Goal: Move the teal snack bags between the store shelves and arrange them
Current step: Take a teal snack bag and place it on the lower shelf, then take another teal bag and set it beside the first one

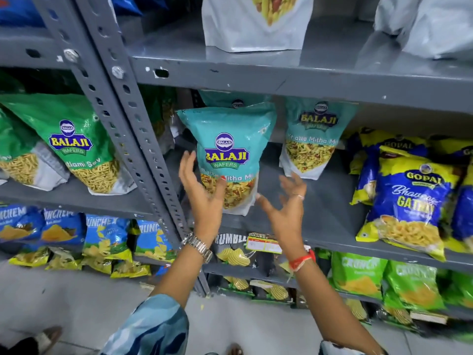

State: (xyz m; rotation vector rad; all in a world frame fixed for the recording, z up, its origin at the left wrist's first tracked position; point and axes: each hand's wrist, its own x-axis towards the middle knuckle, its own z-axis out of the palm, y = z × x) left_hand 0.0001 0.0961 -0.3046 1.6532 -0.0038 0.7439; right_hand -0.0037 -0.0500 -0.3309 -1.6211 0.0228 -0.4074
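A teal Balaji snack bag (227,152) stands upright at the front left of the grey middle shelf (330,221). My left hand (202,193) touches its lower left side, fingers spread and not closed around it. My right hand (284,203) hovers open just right of the bag's bottom corner, blurred, touching nothing. A second teal bag (314,137) stands further back on the right. The top of a third teal bag (235,99) peeks out behind the front one.
Blue and yellow Gopal bags (409,201) fill the shelf's right end. Green Balaji bags (74,142) sit on the left rack, beyond the perforated uprights (128,119). White pouches (256,24) stand on the shelf above. Chip bags (358,272) line the lower shelves.
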